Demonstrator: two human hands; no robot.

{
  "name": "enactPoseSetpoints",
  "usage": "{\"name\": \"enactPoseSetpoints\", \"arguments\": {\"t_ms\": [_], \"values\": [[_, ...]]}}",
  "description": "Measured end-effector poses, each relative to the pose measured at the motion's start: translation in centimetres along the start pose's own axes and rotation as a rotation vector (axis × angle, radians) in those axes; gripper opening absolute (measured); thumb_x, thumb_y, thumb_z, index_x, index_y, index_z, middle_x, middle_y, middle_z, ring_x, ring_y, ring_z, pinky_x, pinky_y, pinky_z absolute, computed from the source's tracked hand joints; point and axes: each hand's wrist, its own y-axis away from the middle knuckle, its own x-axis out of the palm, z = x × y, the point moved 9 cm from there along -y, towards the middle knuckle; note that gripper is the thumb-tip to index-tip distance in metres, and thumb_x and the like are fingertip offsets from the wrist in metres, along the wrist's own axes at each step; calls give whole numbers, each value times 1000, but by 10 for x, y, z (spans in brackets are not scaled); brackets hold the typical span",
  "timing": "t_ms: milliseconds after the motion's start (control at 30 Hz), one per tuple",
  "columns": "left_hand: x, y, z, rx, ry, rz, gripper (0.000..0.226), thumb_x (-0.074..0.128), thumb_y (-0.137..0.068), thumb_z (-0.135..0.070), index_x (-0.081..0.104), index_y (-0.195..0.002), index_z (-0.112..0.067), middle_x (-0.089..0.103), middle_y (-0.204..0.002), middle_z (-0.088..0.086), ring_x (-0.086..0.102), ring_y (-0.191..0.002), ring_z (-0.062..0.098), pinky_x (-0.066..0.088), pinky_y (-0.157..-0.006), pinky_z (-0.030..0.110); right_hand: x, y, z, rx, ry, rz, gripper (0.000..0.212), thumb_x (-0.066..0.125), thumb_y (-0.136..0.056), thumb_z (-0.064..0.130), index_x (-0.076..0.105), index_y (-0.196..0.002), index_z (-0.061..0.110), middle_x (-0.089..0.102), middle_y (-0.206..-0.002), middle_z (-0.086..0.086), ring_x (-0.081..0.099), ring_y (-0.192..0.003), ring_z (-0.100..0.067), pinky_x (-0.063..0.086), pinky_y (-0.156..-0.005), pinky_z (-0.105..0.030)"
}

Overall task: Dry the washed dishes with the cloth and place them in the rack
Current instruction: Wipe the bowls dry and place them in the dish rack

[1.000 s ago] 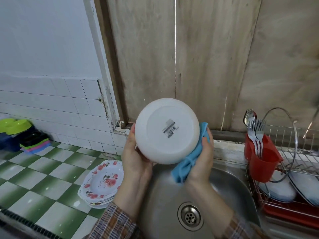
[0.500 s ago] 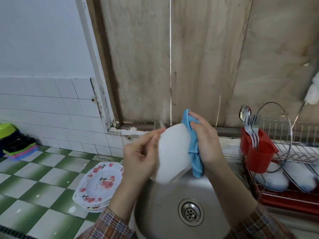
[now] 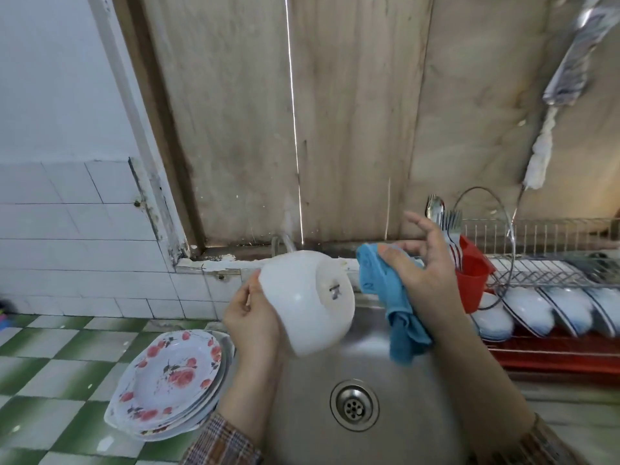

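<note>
cloth (image 3: 396, 297) has come off bowl (image 3: 307, 302), hands (image 3: 251, 317) apart.

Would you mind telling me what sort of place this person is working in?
Probably a home kitchen's washing-up area: a steel sink, a wire dish rack holding bowls beside it, and floral plates stacked on the tiled counter.

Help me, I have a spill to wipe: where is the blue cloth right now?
In the head view the blue cloth hangs right of centre from the right hand, above the sink, between the white bowl and the red cutlery holder.
</note>
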Motion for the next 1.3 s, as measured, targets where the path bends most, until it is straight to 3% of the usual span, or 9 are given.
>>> {"name": "enactPoseSetpoints", "arguments": {"t_ms": [200,433,633,733,800,933,1033,1167,1300], "values": [[26,2,1,-189,216,60,16,56,-96,-7,69,-96,-14,72,-84,-5,66,-86,19,54,-80,33,-22,3,-29,-41,596,289,112,84,-67,42,7,-147,54,33,-143,16,34,-125,1,34,-102,-27],[89,43,19,-337,152,463,28,50,-100,-28,63,-124,-23,67,-125,2,62,-114,21,51,-95,47,-54,20,-27,-120,637,441,131,89,-54,47,-5,-144,60,16,-155,31,21,-141,5,27,-115,-32],[140,122,2,-94,-77,881,55,55,-77,-72,40,-129,-62,57,-134,-6,54,-124,6,47,-95,34,-125,37,-18,-104,687,361,132,90,-58,38,-9,-142,63,31,-123,54,45,-119,3,40,-97,-24],[167,176,-5,279,-355,1082,102,71,-46,-64,17,-134,-63,22,-141,-13,18,-129,-20,21,-100,-3,-173,46,-11,-85,745,300,129,88,-61,41,-11,-139,66,46,-120,39,56,-109,-6,49,-92,-31],[184,211,-5,447,-453,1153,124,79,-35,-60,9,-137,-63,7,-145,-15,1,-137,-13,9,-99,-8,-206,53,-7,-70,786,270,128,86,-63,44,-13,-141,63,58,-123,20,61,-104,-10,51,-91,-36],[216,271,-7,775,-555,1191,134,76,-25,-75,9,-139,-54,0,-155,-21,-6,-145,2,2,-114,15,-274,67,3,-60,845,225,127,86,-64,44,-12,-144,58,59,-125,15,59,-107,-11,49,-94,-36],[240,315,-10,819,-521,1221,136,76,-26,-79,0,-138,-60,2,-144,-45,4,-142,-8,12,-119,38,-324,77,18,-77,862,178,128,88,-60,40,-7,-144,60,39,-129,41,49,-117,-2,46,-93,-32],[275,369,-24,831,-343,1263,129,82,-36,-74,12,-143,-54,26,-146,-25,30,-139,9,28,-114,51,-381,91,57,-189,958,21,119,89,-63,39,-1,-136,65,26,-140,35,25,-119,18,40,-88,-26],[313,417,-40,829,-195,1282,120,84,-41,-69,18,-141,-53,34,-145,-8,36,-137,20,35,-109,53,-435,103,97,-264,1065,-164,108,85,-65,45,7,-137,60,36,-135,26,32,-120,11,40,-78,-27]]}}
